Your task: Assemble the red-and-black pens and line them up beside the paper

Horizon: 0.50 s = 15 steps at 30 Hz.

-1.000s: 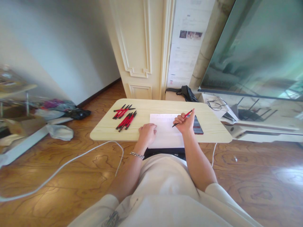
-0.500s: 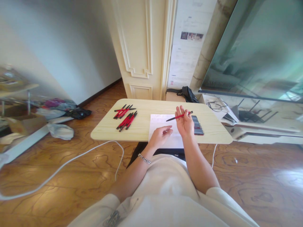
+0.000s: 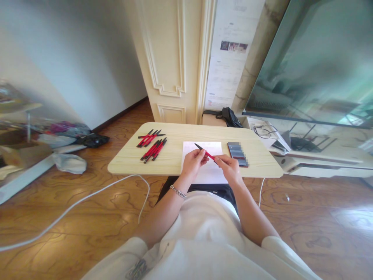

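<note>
A red and black pen (image 3: 209, 155) is held between both hands over a white sheet of paper (image 3: 205, 174). My left hand (image 3: 194, 162) pinches it near the black tapered end, which points up and to the left. The fingers of my right hand (image 3: 229, 166) are closed on its other end, partly hiding it. To the left on the table lie two loose piles of similar pens, a farther pile (image 3: 150, 138) and a nearer pile (image 3: 154, 150). A dark phone (image 3: 235, 153) lies just right of the paper.
The pale wooden table (image 3: 262, 165) has rounded corners. Behind it are a black bag (image 3: 230, 117) and a white box with cables (image 3: 264, 132). A white cord (image 3: 87, 194) runs over the wooden floor at the left. Plastic bags (image 3: 70, 163) lie farther left.
My right hand has turned over and lowered the pen towards the left hand. My left hand, empty before, now grips the pen too. The phone is less covered.
</note>
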Each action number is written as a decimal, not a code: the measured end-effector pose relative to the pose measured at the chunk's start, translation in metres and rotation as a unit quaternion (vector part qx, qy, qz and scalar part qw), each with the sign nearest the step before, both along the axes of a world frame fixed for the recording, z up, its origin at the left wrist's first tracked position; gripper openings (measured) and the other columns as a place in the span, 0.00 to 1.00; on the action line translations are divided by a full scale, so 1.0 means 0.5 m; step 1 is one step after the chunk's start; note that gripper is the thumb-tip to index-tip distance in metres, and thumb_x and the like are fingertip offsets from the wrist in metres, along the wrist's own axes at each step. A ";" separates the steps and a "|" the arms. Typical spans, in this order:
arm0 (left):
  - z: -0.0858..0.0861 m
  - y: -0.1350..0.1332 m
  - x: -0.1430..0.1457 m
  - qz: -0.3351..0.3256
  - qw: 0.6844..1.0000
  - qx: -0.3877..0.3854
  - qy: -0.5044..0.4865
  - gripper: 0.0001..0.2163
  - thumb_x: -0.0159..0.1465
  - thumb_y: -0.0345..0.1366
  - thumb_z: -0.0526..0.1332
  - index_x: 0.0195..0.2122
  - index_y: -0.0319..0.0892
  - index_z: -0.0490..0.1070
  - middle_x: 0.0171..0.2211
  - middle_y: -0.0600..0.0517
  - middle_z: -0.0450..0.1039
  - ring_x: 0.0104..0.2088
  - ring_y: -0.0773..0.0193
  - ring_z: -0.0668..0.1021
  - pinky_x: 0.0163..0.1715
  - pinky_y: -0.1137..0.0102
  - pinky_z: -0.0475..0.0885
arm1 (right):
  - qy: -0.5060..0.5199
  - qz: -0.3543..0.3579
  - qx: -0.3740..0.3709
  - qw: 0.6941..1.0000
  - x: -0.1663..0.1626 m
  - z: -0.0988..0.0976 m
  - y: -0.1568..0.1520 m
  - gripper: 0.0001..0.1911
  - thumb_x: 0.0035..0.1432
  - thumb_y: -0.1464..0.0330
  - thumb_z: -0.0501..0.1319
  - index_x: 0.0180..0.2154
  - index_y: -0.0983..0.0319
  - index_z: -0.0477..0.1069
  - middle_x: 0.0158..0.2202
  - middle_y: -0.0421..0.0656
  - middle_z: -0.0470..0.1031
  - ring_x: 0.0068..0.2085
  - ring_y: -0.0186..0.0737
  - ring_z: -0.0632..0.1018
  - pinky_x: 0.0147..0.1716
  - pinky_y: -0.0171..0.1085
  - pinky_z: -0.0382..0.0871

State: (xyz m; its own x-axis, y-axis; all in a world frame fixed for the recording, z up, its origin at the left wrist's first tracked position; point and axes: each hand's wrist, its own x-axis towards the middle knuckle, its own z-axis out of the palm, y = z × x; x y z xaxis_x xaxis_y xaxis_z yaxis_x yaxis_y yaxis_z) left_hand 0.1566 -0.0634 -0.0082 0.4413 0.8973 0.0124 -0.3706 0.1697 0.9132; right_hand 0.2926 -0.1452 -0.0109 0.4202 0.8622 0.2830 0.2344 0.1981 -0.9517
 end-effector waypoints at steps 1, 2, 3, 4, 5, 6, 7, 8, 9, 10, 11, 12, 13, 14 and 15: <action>0.001 0.000 0.000 0.001 1.000 0.014 0.018 0.18 0.53 0.50 0.68 0.30 0.38 0.72 0.26 0.50 0.74 0.29 0.67 0.77 0.32 0.71 0.72 | -0.040 0.011 -0.011 0.999 0.008 0.008 -0.005 0.12 0.53 0.60 0.64 0.36 0.58 0.81 0.34 0.43 0.79 0.34 0.40 0.76 0.33 0.37 0.68; 0.002 0.000 0.001 0.002 0.999 0.027 0.035 0.18 0.53 0.50 0.68 0.29 0.38 0.72 0.26 0.49 0.74 0.29 0.66 0.76 0.32 0.71 0.72 | -0.073 0.022 -0.025 0.997 0.014 0.016 -0.008 0.12 0.53 0.60 0.65 0.37 0.57 0.81 0.34 0.42 0.80 0.34 0.41 0.76 0.31 0.37 0.68; 0.004 -0.001 0.002 0.002 0.998 0.038 0.047 0.19 0.53 0.51 0.68 0.29 0.38 0.72 0.25 0.49 0.74 0.28 0.66 0.76 0.32 0.70 0.73 | -0.101 0.031 -0.040 0.994 0.018 0.024 -0.011 0.12 0.52 0.60 0.65 0.37 0.56 0.81 0.32 0.42 0.80 0.32 0.41 0.76 0.30 0.37 0.67; 0.006 -0.001 0.004 0.002 0.997 0.048 0.055 0.19 0.53 0.51 0.67 0.28 0.38 0.72 0.25 0.49 0.74 0.28 0.66 0.76 0.32 0.70 0.73 | -0.126 0.038 -0.054 0.990 0.021 0.032 -0.012 0.12 0.52 0.60 0.65 0.38 0.56 0.81 0.29 0.41 0.79 0.30 0.40 0.75 0.28 0.37 0.66; 0.007 -0.002 0.005 0.002 0.997 0.056 0.061 0.19 0.53 0.51 0.67 0.28 0.38 0.72 0.25 0.48 0.74 0.28 0.65 0.77 0.32 0.69 0.73 | -0.152 0.044 -0.067 0.985 0.024 0.038 -0.012 0.12 0.51 0.61 0.65 0.38 0.56 0.81 0.27 0.40 0.79 0.27 0.40 0.74 0.26 0.36 0.65; 0.009 -0.002 0.007 0.002 0.996 0.062 0.065 0.19 0.54 0.51 0.66 0.28 0.38 0.73 0.25 0.48 0.75 0.28 0.65 0.77 0.32 0.69 0.74 | -0.178 0.051 -0.077 0.980 0.028 0.043 -0.011 0.11 0.51 0.61 0.65 0.37 0.55 0.81 0.25 0.40 0.78 0.26 0.39 0.74 0.25 0.36 0.63; 0.010 -0.002 0.008 0.002 0.995 0.067 0.068 0.19 0.54 0.51 0.66 0.29 0.38 0.73 0.26 0.48 0.75 0.28 0.65 0.77 0.32 0.69 0.74 | -0.202 0.061 -0.085 0.974 0.033 0.047 -0.008 0.10 0.52 0.62 0.65 0.36 0.55 0.81 0.24 0.39 0.78 0.25 0.38 0.73 0.24 0.35 0.63; 0.011 -0.002 0.009 0.000 0.995 0.072 0.070 0.18 0.55 0.51 0.66 0.30 0.37 0.74 0.26 0.47 0.75 0.28 0.64 0.77 0.32 0.68 0.74 | -0.219 0.074 -0.091 0.969 0.041 0.050 -0.002 0.09 0.52 0.62 0.64 0.35 0.55 0.81 0.24 0.39 0.78 0.25 0.37 0.73 0.24 0.35 0.63; 0.012 -0.001 0.009 -0.002 0.995 0.076 0.071 0.19 0.55 0.51 0.66 0.32 0.37 0.74 0.28 0.47 0.76 0.28 0.64 0.77 0.32 0.68 0.74 | -0.227 0.086 -0.094 0.966 0.052 0.052 0.008 0.09 0.52 0.63 0.64 0.34 0.56 0.81 0.25 0.39 0.78 0.25 0.37 0.74 0.25 0.35 0.63; 0.012 -0.001 0.009 -0.003 0.994 0.080 0.072 0.19 0.55 0.51 0.66 0.33 0.37 0.75 0.30 0.46 0.77 0.29 0.64 0.78 0.33 0.68 0.74 | -0.227 0.095 -0.096 0.965 0.068 0.054 0.022 0.09 0.52 0.63 0.64 0.34 0.56 0.81 0.26 0.39 0.79 0.26 0.37 0.74 0.25 0.34 0.64; 0.012 0.000 0.007 -0.004 0.994 0.083 0.072 0.19 0.55 0.51 0.66 0.36 0.37 0.75 0.32 0.45 0.77 0.29 0.65 0.78 0.33 0.68 0.74 | -0.216 0.096 -0.096 0.967 0.088 0.055 0.040 0.09 0.52 0.63 0.64 0.34 0.57 0.81 0.26 0.39 0.79 0.27 0.38 0.75 0.26 0.34 0.65; 0.011 0.000 0.005 -0.005 0.994 0.087 0.073 0.20 0.55 0.50 0.66 0.38 0.37 0.76 0.34 0.45 0.78 0.30 0.65 0.78 0.33 0.68 0.75 | -0.204 0.072 -0.092 0.972 0.112 0.058 0.063 0.10 0.51 0.63 0.64 0.34 0.58 0.81 0.27 0.40 0.79 0.27 0.38 0.75 0.27 0.35 0.66; 0.009 0.000 0.002 -0.006 0.993 0.091 0.074 0.20 0.55 0.50 0.66 0.39 0.38 0.76 0.36 0.44 0.78 0.30 0.65 0.78 0.34 0.68 0.75 | -0.197 0.039 -0.096 0.975 0.139 0.061 0.089 0.10 0.51 0.62 0.64 0.35 0.59 0.81 0.27 0.40 0.79 0.27 0.38 0.75 0.28 0.35 0.67; 0.007 0.001 -0.001 -0.006 0.992 0.096 0.077 0.20 0.55 0.50 0.66 0.40 0.38 0.76 0.37 0.44 0.78 0.31 0.65 0.78 0.34 0.69 0.75 | -0.190 -0.008 -0.102 0.977 0.168 0.065 0.118 0.11 0.50 0.62 0.65 0.34 0.60 0.80 0.25 0.41 0.78 0.26 0.38 0.75 0.27 0.35 0.67; 0.005 0.001 -0.004 -0.007 0.992 0.100 0.081 0.20 0.55 0.49 0.67 0.40 0.37 0.76 0.36 0.44 0.77 0.31 0.65 0.78 0.34 0.69 0.75 | -0.184 -0.055 -0.117 0.974 0.196 0.071 0.147 0.11 0.49 0.63 0.65 0.33 0.62 0.80 0.24 0.42 0.77 0.25 0.38 0.74 0.27 0.35 0.67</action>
